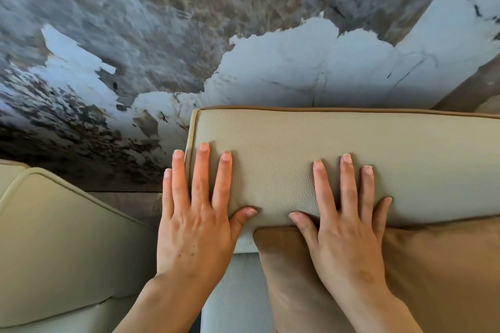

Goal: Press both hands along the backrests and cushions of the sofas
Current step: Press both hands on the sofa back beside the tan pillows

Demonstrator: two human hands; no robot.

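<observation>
A beige leather backrest [351,138] with tan piping fills the middle right of the head view. My left hand [197,213] lies flat on its left end, fingers spread, little finger past the piped edge. My right hand [349,219] lies flat a little to the right, fingers apart, palm over the backrest's lower edge. A tan cushion [438,273] leans against the backrest under my right wrist. A second beige sofa's backrest [59,238] stands at the lower left.
Behind the sofas rises a wall [189,35] with peeling white paint and bare grey-brown plaster. A grey seat surface [238,292] shows between my forearms. A dark gap [130,203] separates the two sofas.
</observation>
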